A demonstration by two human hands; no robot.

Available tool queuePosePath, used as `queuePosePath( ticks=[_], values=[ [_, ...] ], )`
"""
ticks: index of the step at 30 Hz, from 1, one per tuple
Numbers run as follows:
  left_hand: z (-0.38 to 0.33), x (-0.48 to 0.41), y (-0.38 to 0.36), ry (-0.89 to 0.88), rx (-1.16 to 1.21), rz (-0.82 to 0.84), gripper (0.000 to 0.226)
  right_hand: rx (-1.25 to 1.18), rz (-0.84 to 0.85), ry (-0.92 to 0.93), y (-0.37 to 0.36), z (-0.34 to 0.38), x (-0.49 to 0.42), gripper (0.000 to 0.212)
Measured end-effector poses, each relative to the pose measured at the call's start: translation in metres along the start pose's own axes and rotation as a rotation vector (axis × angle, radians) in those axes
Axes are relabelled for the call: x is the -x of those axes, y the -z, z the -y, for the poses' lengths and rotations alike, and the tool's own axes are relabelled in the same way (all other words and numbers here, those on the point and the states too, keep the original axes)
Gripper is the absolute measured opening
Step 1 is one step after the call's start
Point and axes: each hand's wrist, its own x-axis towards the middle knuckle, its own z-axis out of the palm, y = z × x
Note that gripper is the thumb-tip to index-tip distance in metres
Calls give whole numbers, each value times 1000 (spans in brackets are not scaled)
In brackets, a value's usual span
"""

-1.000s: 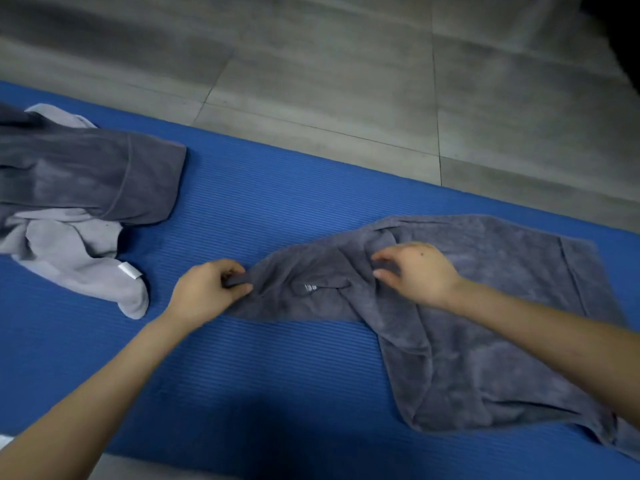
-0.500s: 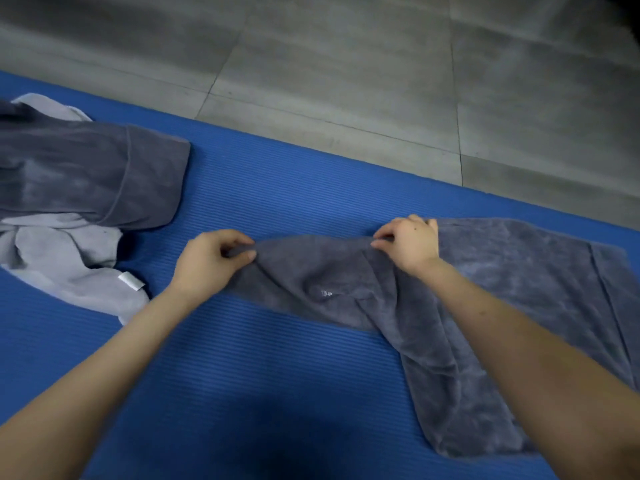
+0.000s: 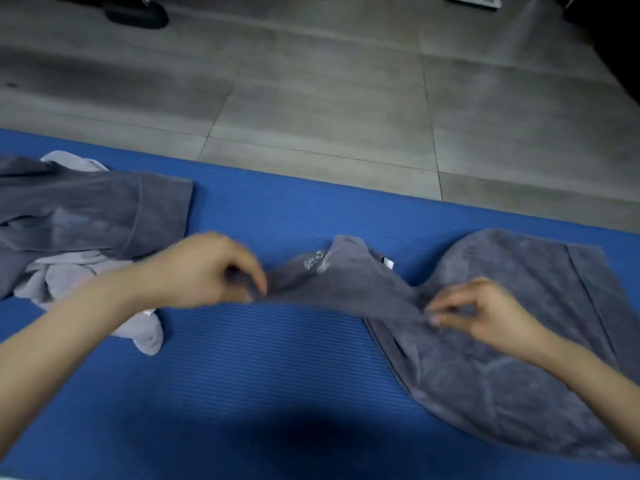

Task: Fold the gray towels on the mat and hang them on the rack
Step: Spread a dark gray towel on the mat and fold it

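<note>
the dark gray towel is soft, fuzzy terry with a stitched hem; it lies on the ribbed blue foam mat, at the right. the left hand pinches its left corner, the grip closed on the cloth. the right hand pinches a fold near the middle. since half a second ago the left end is lifted and pulled into a narrow band. a crumpled towel pile lies at the far left.

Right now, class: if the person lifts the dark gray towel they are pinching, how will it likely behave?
The dark gray towel is probably floppy: it sags and creases between the left hand and right hand. Its unheld part would likely trail over the blue mat. The plush-looking pile suggests it won't slip from the fingers.
</note>
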Motion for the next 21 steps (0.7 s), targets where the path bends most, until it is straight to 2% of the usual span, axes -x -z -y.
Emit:
queuePosePath(
  ticks=[2, 3, 4, 6, 9, 12, 15, 17, 19, 21],
  values=[
    [3, 13, -23, 68, -25, 375, 27, 114, 384, -81, -13, -1, 14, 12],
    [7, 16, -34, 96, 36, 494, 30, 171, 534, -136, -20, -1, 16, 15],
    [9, 15, -43, 119, 84, 528, 31, 215, 584, -172, -25, -3, 16, 17],
    [17, 6, -55, 168, 93, 394, 22, 238, 452, -191, -31, -4, 5, 17],
    [31, -23, -67, 293, 71, 18, 9, 173, 114, -239, -38, -10, -26, 12],
    [37, -58, -85, 428, 108, -244, 8, 18, -90, -398, -48, -14, -66, 28],
    [39, -92, -108, 533, 132, -357, 21, -33, -100, -551, -63, -22, -109, 54],
    [38, -107, -125, 543, 127, -368, 31, -34, -61, -613, -73, -28, -131, 63],
    [39, -116, -141, 497, 46, -343, 37, 29, 0, -622, -83, -32, -144, 55],
    [40, -117, -150, 464, -27, -342, 31, 48, 7, -595, -85, -31, -148, 31]
  ],
)
